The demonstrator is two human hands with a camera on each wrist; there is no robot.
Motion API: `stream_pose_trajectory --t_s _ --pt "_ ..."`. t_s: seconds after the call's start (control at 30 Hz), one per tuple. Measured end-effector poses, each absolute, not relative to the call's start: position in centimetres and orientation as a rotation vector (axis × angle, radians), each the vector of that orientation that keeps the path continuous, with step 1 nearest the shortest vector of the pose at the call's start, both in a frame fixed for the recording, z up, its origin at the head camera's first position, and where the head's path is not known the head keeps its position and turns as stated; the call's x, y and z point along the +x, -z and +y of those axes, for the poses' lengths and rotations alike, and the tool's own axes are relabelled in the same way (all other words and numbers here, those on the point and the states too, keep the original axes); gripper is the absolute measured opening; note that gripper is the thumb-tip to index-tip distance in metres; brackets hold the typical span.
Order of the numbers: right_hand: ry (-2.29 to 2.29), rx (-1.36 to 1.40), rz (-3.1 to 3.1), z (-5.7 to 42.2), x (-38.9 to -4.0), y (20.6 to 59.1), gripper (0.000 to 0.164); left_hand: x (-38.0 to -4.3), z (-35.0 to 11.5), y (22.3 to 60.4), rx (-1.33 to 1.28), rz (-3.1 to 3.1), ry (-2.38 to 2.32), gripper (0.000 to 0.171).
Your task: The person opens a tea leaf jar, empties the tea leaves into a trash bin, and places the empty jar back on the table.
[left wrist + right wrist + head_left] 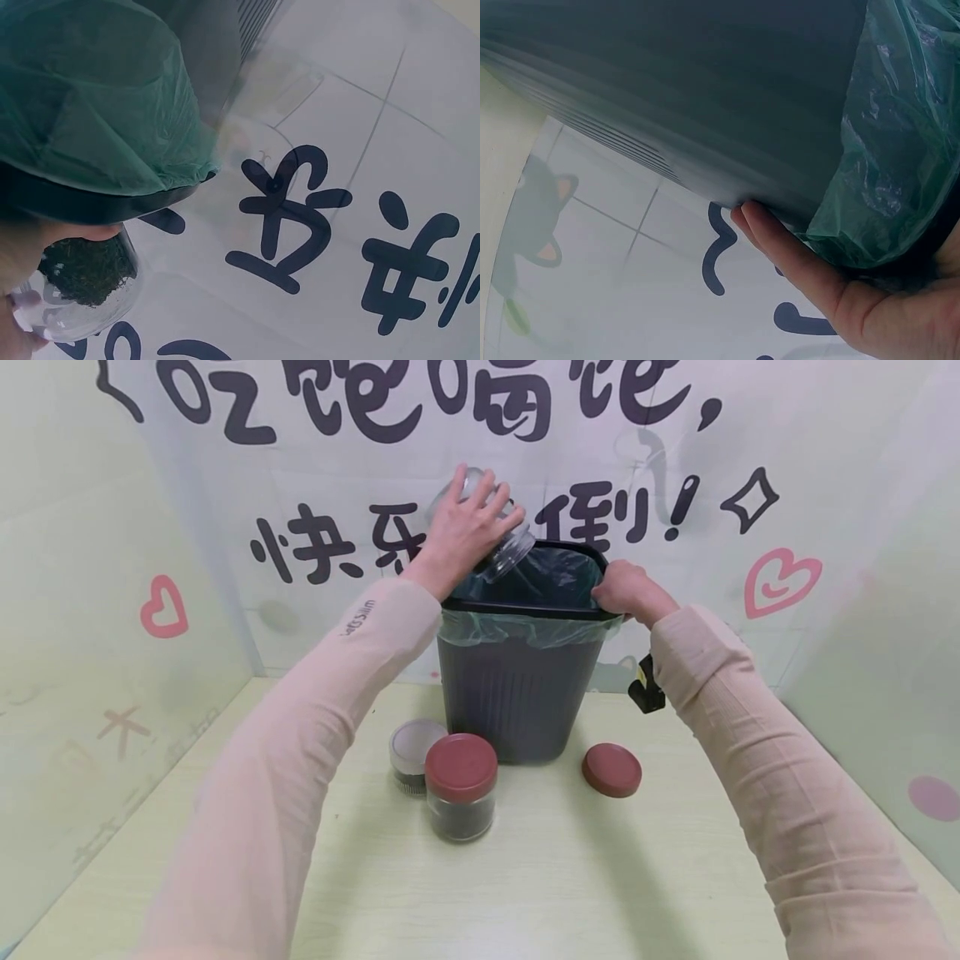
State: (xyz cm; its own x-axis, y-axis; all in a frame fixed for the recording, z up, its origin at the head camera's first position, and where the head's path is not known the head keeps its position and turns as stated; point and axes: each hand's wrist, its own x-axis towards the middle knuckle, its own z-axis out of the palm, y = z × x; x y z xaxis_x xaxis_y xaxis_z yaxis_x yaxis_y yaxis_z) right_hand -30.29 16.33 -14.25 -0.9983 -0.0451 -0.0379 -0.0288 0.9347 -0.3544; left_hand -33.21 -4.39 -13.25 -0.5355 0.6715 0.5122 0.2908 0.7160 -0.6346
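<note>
My left hand [467, 531] grips a clear glass jar [512, 555], tilted with its mouth down toward the right over the opening of a dark grey trash bin [517, 693]. In the left wrist view, dark green dried leaves [86, 270] lie inside the jar. A thin green bag [491, 628] lines the bin and folds over its black rim. At the rim's right side, my right hand [628, 589] holds the bin; the right wrist view shows its fingers [795, 262] against the outside wall. Much of the jar is hidden behind my left hand.
On the table [480, 902] before the bin stands a red-lidded jar [461, 789] with dark contents. Behind it is a jar with a pale lid [416, 745]. A loose red lid [611, 770] lies to the right. A printed wall [337, 635] rises behind.
</note>
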Motion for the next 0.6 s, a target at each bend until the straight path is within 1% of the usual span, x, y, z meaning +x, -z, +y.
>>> stream_pose_trajectory --t_s 0.1,0.3,0.6 --pt "0.558 -0.052 3.037 16.31 -30.26 14.21 0.02 -33.19 -4.25 13.17 -0.736 -2.123 -0.654 0.044" --pt "0.552 -0.062 3.041 16.33 -30.24 14.24 0.016 -33.02 -3.93 12.86 -0.732 -2.131 -0.766 0.056" --pt "0.536 -0.066 3.048 16.31 -30.32 14.25 0.014 -33.02 -3.72 12.53 -0.747 -2.13 -0.882 0.057"
